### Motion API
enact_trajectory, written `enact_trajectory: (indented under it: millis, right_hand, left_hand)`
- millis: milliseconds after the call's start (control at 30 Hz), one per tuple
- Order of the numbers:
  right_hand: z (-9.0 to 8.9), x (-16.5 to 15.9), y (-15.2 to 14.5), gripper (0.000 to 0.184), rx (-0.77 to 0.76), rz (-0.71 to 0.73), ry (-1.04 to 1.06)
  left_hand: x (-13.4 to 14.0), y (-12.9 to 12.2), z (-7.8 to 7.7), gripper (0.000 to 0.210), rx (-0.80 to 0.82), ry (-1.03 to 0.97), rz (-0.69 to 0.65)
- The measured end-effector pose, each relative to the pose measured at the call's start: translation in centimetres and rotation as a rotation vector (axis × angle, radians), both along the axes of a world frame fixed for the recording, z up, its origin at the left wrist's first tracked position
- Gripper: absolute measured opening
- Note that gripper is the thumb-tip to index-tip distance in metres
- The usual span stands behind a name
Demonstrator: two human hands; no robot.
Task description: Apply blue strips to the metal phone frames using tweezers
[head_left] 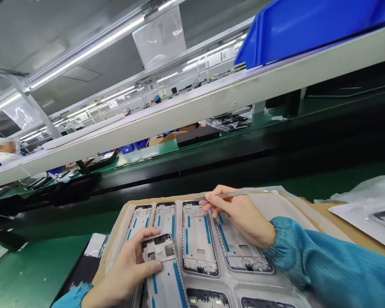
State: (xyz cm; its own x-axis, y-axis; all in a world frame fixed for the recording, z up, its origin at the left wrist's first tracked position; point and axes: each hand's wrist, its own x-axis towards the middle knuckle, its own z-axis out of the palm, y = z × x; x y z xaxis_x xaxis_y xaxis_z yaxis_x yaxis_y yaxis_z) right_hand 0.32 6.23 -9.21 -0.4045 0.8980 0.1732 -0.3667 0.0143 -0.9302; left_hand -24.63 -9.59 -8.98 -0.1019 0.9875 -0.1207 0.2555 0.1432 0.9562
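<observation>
My left hand (pixel 131 265) is closed around the upper end of a phone frame (pixel 167 273), a grey metal plate with a black rim and blue strips, lifted and tilted above the tray. In my right hand (pixel 231 209) is a pair of thin metal tweezers (pixel 234 193), held pinched near their tip end, which points left. The tips sit over the top edge of another phone frame (pixel 197 239) lying in the tray; whether they touch it I cannot tell. More frames lie in the slots of the translucent plastic tray (pixel 232 280), one partly covered by my right hand.
A green bench (pixel 41 273) runs under the tray. Across the back stretches a white shelf (pixel 192 107) with a large blue bin (pixel 314 32) on it. A cardboard box (pixel 167 137) and a black box (pixel 197 136) stand beneath. Plastic-wrapped material (pixel 368 192) lies right. A person (pixel 8 154) is far left.
</observation>
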Motion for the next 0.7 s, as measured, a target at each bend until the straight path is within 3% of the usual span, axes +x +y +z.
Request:
enact_trajectory:
  millis: [100, 167, 333, 467, 700]
  right_hand:
    - [0.2, 0.1, -0.2, 0.041, 0.035, -0.013, 0.014]
    - [0.2, 0.3, -0.5, 0.038, 0.088, -0.039, 0.002]
    - [0.3, 0.7, -1.8, 0.026, 0.326, -0.08, -0.117]
    - [0.4, 0.3, -3.0, 0.019, 0.46, -0.028, -0.183]
    - [-0.6, 0.4, -3.6, 0.013, 0.607, -0.026, -0.339]
  left_hand:
    - [1.6, 1.4, 1.4, 0.058, -0.014, -0.256, 0.071]
    - [3.1, 2.4, 1.5, 0.06, -0.055, -0.377, 0.052]
    - [6.1, 4.9, -0.8, 0.05, -0.105, -0.65, -0.037]
    - [7.2, 5.4, -2.2, 0.045, -0.073, -0.716, -0.014]
    - [7.2, 5.1, -1.6, 0.038, -0.092, -0.734, 0.026]
